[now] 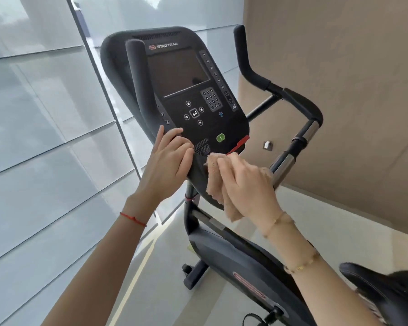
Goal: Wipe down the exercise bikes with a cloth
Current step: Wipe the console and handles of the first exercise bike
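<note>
A black exercise bike stands in front of me, its console (186, 90) tilted with a dark screen, keypad and green button. My left hand (167, 161) grips the console's lower left edge, fingers curled over the front. My right hand (243, 184) holds a beige cloth (218, 194) and presses it against the console's bottom edge near the red strip. The cloth hangs down below my palm. The bike's body (240, 262) and black saddle (386, 292) sit lower right.
Black handlebars (292, 100) with chrome sections rise to the right of the console; a padded grip (137, 74) stands at its left. A glass wall (33, 114) runs along the left, a tan wall (339, 67) on the right. The floor is pale tile (292, 222).
</note>
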Tool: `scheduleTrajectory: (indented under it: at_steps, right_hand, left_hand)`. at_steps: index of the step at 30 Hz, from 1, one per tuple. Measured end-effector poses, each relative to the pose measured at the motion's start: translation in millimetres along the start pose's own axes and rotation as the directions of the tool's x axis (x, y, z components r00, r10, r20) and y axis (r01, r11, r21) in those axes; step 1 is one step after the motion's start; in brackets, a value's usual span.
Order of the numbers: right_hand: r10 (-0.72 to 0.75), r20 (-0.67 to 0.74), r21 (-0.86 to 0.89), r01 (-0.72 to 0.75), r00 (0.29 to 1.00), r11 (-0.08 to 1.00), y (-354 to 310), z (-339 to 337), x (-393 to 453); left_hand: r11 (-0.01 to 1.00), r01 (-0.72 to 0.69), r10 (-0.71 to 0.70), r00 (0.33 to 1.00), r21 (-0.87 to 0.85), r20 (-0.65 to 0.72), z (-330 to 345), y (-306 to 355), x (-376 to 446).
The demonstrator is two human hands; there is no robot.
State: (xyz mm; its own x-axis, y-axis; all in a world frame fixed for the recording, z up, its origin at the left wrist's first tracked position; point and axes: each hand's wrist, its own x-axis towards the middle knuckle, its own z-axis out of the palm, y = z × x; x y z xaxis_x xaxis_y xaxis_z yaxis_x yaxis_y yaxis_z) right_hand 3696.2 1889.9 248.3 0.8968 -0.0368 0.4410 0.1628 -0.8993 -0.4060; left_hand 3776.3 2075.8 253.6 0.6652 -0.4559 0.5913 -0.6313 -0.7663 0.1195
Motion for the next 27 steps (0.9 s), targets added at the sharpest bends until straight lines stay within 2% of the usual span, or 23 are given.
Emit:
scheduleTrajectory:
  at_steps: [2, 5, 8, 10, 12, 16, 18, 21, 27]
  right_hand:
    - [-0.002, -0.081, 0.01, 0.003, 0.997, 1.0, 4, 3, -18]
    - [0.033, -0.096, -0.045, -0.037, 0.995, 0.998, 1, 5, -25]
    - [0.109, -0.025, -0.187, -0.112, 0.994, 0.976, -25, 4, -2]
    - [0.156, 0.085, -0.085, -0.149, 0.984, 0.985, -43, 9, 22]
    - [0.169, 0.09, 0.038, -0.173, 0.982, 0.984, -56, 15, 39]
    - [0.107, -0.004, -0.018, -0.107, 0.994, 0.994, -47, 18, 26]
    - [0.042, -0.018, -0.048, -0.043, 0.999, 0.998, -35, 13, 13]
    - [0.017, -0.026, -0.117, -0.02, 1.0, 0.993, -14, 7, -6]
    - [-0.047, -0.069, -0.06, 0.043, 0.997, 0.997, 22, -4, -41]
  left_hand:
    - [0.999, -0.03, 0.03, 1.0, 0.011, -0.003, 1, -5, 0]
    - [0.997, -0.072, 0.072, 0.997, 0.02, 0.006, 1, -10, 1]
    - [0.99, -0.123, 0.123, 0.992, 0.069, 0.005, 3, -13, 2]
    - [0.989, -0.134, 0.136, 0.991, 0.059, -0.019, 6, -14, 2]
    - [0.991, -0.129, 0.13, 0.99, 0.02, -0.045, 7, -15, 1]
    - [0.99, -0.135, 0.137, 0.989, 0.026, -0.053, 8, -15, 0]
    - [0.989, -0.138, 0.141, 0.989, 0.049, -0.046, 8, -15, 0]
    - [0.989, -0.132, 0.135, 0.99, 0.071, -0.032, 7, -15, 0]
    - [0.995, -0.083, 0.085, 0.995, 0.05, -0.043, 7, -10, 0]
